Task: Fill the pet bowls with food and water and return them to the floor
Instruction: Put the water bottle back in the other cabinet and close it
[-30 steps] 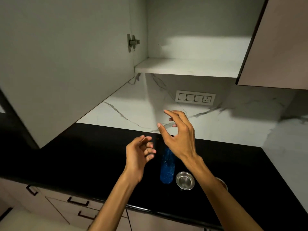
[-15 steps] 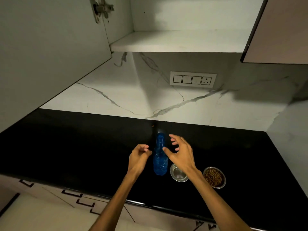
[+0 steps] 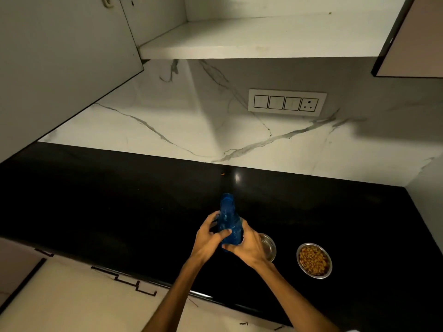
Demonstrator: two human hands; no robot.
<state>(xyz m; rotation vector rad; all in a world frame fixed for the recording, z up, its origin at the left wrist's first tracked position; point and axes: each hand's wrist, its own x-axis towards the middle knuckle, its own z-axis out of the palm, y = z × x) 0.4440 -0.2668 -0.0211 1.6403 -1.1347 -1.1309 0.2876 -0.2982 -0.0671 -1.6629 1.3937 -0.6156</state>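
Both hands (image 3: 208, 240) grip blue bottle (image 3: 229, 224); kibble fills right bowl (image 3: 314, 259).

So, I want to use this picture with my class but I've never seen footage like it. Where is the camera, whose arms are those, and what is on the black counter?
There is no machine here. The camera sits on a person's head and looks forward and down, so the two bare arms coming up from the bottom edge are that person's own.

Both hands are closing round a blue plastic bottle standing on the black counter. The left hand wraps it from one side, the right hand from the other.

Just right of the bottle sits a small steel bowl, partly hidden by the right hand; what is in it cannot be seen. Further right is a second steel bowl filled with brown pet food.

Behind is a marble wall with a switch panel, and above it an open cupboard.
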